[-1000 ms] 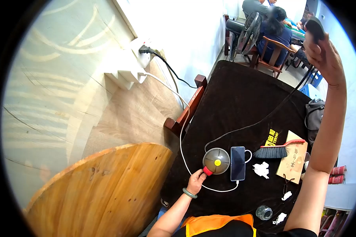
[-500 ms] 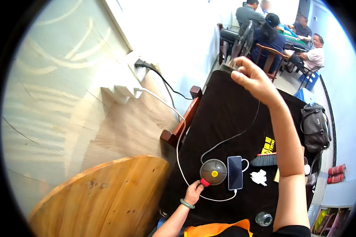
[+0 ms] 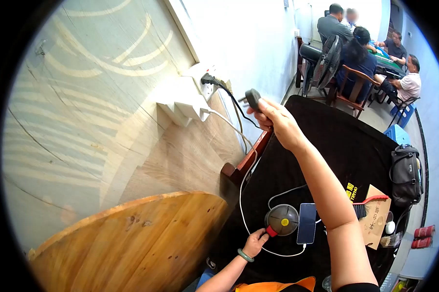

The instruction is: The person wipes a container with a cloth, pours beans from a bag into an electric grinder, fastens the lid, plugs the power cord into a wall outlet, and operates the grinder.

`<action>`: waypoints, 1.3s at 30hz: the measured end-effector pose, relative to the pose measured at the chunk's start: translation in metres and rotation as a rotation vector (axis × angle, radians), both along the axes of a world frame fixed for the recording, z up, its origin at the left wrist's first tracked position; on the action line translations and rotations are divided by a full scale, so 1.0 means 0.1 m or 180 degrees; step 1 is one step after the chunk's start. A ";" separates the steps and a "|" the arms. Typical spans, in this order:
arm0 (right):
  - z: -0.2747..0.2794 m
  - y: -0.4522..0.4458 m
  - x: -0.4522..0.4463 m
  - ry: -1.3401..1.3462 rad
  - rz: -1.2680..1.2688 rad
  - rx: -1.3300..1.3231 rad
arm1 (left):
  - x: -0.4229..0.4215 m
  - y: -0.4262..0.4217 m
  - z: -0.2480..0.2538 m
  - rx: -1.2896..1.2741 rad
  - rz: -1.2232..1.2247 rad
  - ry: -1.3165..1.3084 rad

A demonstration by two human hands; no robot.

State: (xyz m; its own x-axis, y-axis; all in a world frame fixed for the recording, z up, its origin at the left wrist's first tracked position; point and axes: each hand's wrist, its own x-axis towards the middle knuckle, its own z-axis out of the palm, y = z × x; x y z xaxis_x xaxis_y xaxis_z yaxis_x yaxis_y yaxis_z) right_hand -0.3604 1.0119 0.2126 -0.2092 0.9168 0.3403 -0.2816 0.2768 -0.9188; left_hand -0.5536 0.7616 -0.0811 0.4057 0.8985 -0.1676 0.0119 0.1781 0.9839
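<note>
My right hand (image 3: 280,124) is raised over the far left edge of the dark cloth, its fingers closed on a black plug (image 3: 252,99) whose prongs point left toward the wall. Beyond the prongs, a power strip (image 3: 200,80) holds another black plug (image 3: 210,80) and a white charger (image 3: 192,108). My left hand (image 3: 253,243), with a bangle on the wrist, pinches the red tab (image 3: 272,231) of a round grey device (image 3: 283,213) with a yellow centre. The device lies on the cloth, and a cord runs from it behind my right arm. A phone (image 3: 306,224) with a white cable lies beside it.
A round wooden tabletop (image 3: 132,243) leans at the lower left. On the cloth lie a red-handled brush (image 3: 370,202) and a cardboard piece (image 3: 375,221). A grey bag (image 3: 405,175) sits at right. A fan (image 3: 326,63) and people (image 3: 358,53) around a table are behind.
My right hand has moved left and lower, bringing the black plug into plain sight near the power strip. My left hand still holds the red tab. The whole view has shifted.
</note>
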 end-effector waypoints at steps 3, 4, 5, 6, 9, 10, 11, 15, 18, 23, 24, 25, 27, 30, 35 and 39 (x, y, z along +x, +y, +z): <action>0.02 0.07 0.04 -0.0510 -0.0246 0.0054 | -0.01 -0.01 -0.04 -0.0004 -0.0002 0.0110; -0.01 0.13 0.00 -0.0641 -0.0534 0.0135 | 0.00 -0.02 -0.04 -0.0008 0.0035 0.0087; -0.06 0.19 -0.03 -0.0766 -0.0823 0.0217 | 0.01 -0.02 -0.04 -0.0010 0.0071 0.0067; -0.09 0.26 -0.04 -0.0485 -0.0985 -0.0144 | 0.00 -0.02 -0.04 -0.0034 0.0046 0.0048; -0.13 0.42 -0.13 -0.0340 -0.1300 0.0077 | -0.01 0.00 -0.07 -0.0051 0.0017 0.0025; -0.13 0.45 -0.16 -0.0409 -0.1310 0.0163 | -0.01 -0.01 -0.09 -0.0033 0.0036 0.0035; -0.13 0.49 -0.19 -0.0407 -0.1312 0.0317 | -0.01 -0.02 -0.12 -0.0020 0.0054 0.0052; 0.02 0.55 -0.29 -0.0612 -0.1234 0.0367 | -0.04 -0.04 -0.16 -0.0001 0.0066 0.0074; 0.01 0.67 -0.32 -0.0454 -0.1217 0.0307 | -0.05 -0.03 -0.12 -0.0051 -0.0003 0.0075; -0.04 0.68 -0.27 -0.1004 -0.1329 0.0232 | -0.08 -0.03 -0.22 0.0024 -0.0123 0.0055; -0.08 0.69 -0.31 -0.0927 -0.1427 0.0405 | -0.06 -0.03 -0.18 0.0043 -0.0096 0.0031; -0.13 0.70 -0.34 -0.0850 -0.1519 0.0579 | -0.05 -0.04 -0.14 0.0063 -0.0064 0.0005; -0.23 0.60 -0.34 -0.0700 -0.1074 0.0561 | -0.05 -0.03 -0.10 0.0157 -0.0072 0.0007; -0.36 0.46 -0.44 -0.0525 -0.0588 0.0708 | -0.04 -0.02 -0.09 0.0263 -0.0060 0.0002; -0.58 0.72 -0.70 -0.0270 -0.0326 0.0460 | -0.05 -0.05 -0.18 0.0372 -0.0058 0.0028; -0.57 0.78 -0.92 0.0552 -0.0325 0.0184 | -0.02 -0.05 -0.22 0.0518 0.0001 0.0002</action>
State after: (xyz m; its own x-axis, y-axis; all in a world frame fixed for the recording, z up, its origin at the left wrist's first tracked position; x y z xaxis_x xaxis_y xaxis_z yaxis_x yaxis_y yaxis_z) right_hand -0.4525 1.0897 0.1559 -0.0499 0.9081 0.4157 -0.4019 0.3628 -0.8407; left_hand -0.5561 0.7569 -0.1031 0.4053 0.9140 -0.0202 0.0125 0.0165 0.9998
